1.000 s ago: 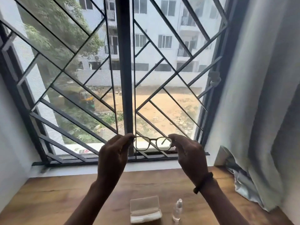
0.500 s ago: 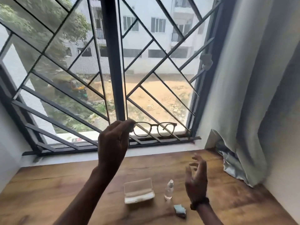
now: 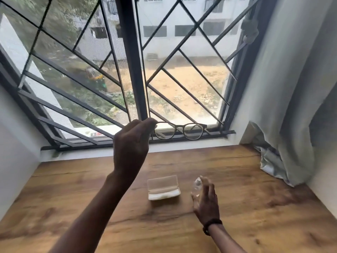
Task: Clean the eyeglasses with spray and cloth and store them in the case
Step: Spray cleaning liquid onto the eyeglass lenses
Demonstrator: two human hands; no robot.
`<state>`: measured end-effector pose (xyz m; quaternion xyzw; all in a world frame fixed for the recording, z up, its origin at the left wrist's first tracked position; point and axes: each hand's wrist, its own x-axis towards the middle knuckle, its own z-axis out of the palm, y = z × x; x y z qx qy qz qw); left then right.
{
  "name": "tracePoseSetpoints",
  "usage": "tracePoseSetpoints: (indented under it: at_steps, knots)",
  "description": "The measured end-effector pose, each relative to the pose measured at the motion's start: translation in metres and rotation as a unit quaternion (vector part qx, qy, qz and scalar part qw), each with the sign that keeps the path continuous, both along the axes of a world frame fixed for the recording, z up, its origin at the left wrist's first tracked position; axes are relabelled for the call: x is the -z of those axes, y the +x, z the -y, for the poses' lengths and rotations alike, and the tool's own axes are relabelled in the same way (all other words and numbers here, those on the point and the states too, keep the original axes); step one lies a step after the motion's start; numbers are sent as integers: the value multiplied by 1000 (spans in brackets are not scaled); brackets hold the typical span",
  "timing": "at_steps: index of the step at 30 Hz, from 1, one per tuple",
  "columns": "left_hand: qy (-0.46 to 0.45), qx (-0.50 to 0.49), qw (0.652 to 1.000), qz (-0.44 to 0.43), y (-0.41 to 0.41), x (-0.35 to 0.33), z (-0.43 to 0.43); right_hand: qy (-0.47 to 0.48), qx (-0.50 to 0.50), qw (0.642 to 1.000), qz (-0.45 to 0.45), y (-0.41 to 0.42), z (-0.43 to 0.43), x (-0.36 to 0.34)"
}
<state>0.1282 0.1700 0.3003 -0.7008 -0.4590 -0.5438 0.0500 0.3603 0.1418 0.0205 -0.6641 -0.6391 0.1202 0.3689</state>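
Note:
My left hand (image 3: 132, 143) holds dark-framed eyeglasses (image 3: 180, 131) by their left end, raised in front of the window. My right hand (image 3: 207, 199) is low over the wooden table (image 3: 73, 198), fingers spread, right beside a small clear spray bottle (image 3: 197, 185) which it partly hides; I cannot tell whether it touches the bottle. An open translucent case (image 3: 163, 187) with a white lining lies on the table just left of the bottle. The cloth is hidden behind my right hand.
A barred window (image 3: 131, 70) rises behind the table with a white sill (image 3: 182, 143). A pale curtain (image 3: 291, 106) hangs at the right and bunches onto the table's far right corner. White walls close in both sides.
My right hand let go of the glasses and dropped to the table beside the spray bottle. My left hand keeps the glasses raised. The view tilted down, and the small cloth is now covered.

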Motion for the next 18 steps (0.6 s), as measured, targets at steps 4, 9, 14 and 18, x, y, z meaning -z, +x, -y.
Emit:
tracePoseSetpoints:
  at_steps: [4, 9, 14, 18]
  knots:
    - [-6, -7, 1000, -5, -3, 4, 2, -34, 7, 999, 16, -7, -3, 6]
    - [-7, -16, 1000, -8, -8, 6, 3, -43, 21, 997, 54, -13, -10, 10]
    - [-19, -12, 1000, -7, -13, 13, 4, -29, 52, 995, 82, -21, -28, 16]
    - [-28, -12, 1000, -8, -17, 16, 7, -41, 36, 997, 59, -21, -41, 6]
